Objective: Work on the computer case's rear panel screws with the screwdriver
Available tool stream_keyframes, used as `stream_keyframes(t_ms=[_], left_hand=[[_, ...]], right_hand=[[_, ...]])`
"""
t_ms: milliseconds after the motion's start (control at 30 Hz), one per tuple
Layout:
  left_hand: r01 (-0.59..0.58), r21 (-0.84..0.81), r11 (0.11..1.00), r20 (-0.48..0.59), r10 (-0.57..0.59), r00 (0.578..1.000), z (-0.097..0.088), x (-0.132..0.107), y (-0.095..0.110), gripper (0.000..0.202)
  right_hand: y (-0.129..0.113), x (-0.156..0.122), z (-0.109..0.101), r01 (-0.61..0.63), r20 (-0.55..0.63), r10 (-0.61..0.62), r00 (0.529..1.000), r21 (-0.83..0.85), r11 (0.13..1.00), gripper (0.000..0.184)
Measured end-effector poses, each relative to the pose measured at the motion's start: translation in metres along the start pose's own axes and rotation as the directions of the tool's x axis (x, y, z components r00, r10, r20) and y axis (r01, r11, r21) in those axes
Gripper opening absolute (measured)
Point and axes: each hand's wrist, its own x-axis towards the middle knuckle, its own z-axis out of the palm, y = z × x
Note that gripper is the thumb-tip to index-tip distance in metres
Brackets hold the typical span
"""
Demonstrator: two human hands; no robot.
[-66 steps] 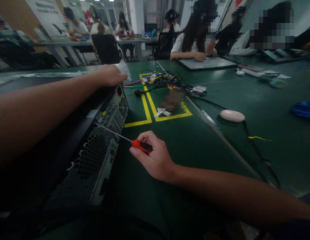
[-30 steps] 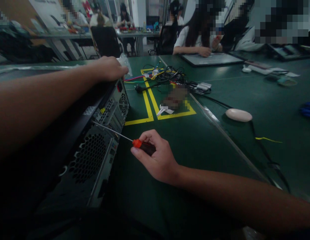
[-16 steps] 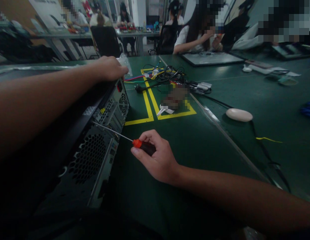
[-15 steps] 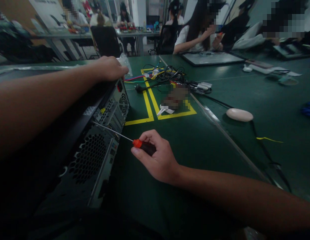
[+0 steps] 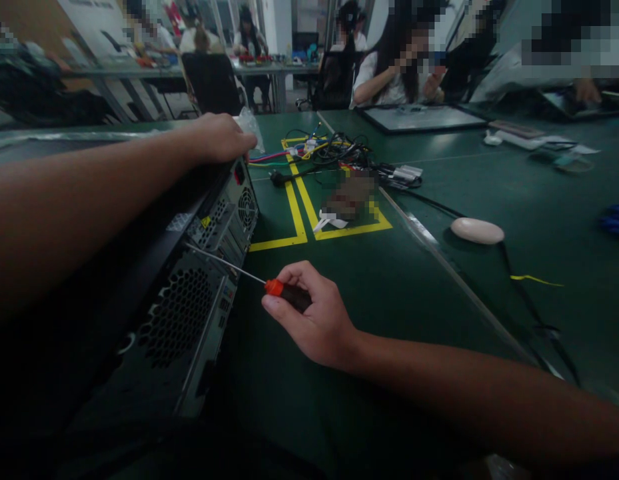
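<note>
A black desktop computer case (image 5: 182, 320) lies at the left with its rear panel facing right, showing vent holes, ports and a power supply fan grille. My left hand (image 5: 223, 138) is curled over the far top corner of the case and grips it. In my right hand (image 5: 314, 313) is a screwdriver (image 5: 274, 287) with a red and dark handle. The fingers are wrapped round that handle, and the thin shaft points left. Its tip meets the rear panel near the top edge, below a yellow warning sticker (image 5: 205, 222). Whether a screw sits under the tip is too small to tell.
Beyond the case lies a heap of black cables (image 5: 342, 150) with coloured wires, by yellow tape (image 5: 299, 213) on the green table. A white oval object (image 5: 477, 231) rests on a cord at the right. A flat panel (image 5: 424, 117) lies farther back, near people working.
Both hands, the screwdriver and the case stay almost still. In the background, people at the right have shifted their arms slightly.
</note>
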Motion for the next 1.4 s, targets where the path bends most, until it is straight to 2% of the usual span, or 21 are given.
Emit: stream_keyframes(t_ms=[267, 400, 533, 700, 900, 1400], left_hand=[[-0.008, 0.001, 1.000, -0.012, 0.008, 1.000, 0.0013, 0.0025, -0.0005, 0.065], [-0.019, -0.003, 1.000, -0.015, 0.019, 1.000, 0.0022, 0.0050, -0.0035, 0.066], [-0.038, 0.013, 0.999, 0.002, 0.038, 0.999, 0.0017, 0.0057, -0.0053, 0.071], [-0.030, 0.020, 0.999, 0.019, 0.030, 0.999, -0.0001, 0.0041, -0.0038, 0.072], [0.010, -0.004, 1.000, 0.005, -0.010, 1.000, 0.0008, 0.0044, -0.0029, 0.071], [-0.059, 0.045, 0.997, 0.062, 0.056, 0.997, -0.0015, 0.0028, -0.0036, 0.073]], right_hand=[[-0.0041, 0.0031, -0.0045, 0.071, 0.010, -0.071, 0.997, -0.091, 0.993, 0.011], [-0.0013, 0.0013, -0.0021, 0.095, -0.009, -0.095, 0.995, -0.050, 0.994, 0.009], [-0.0009, -0.0008, -0.0010, 0.081, -0.041, -0.082, 0.996, -0.024, 0.996, 0.026], [-0.0033, 0.0004, -0.0015, 0.062, -0.018, -0.063, 0.998, -0.044, 0.997, 0.017], [-0.0028, -0.0003, -0.0005, 0.033, -0.017, -0.034, 0.999, -0.061, 0.998, 0.018], [-0.0061, -0.0005, -0.0003, 0.025, -0.010, -0.025, 1.000, -0.056, 0.998, 0.016]])
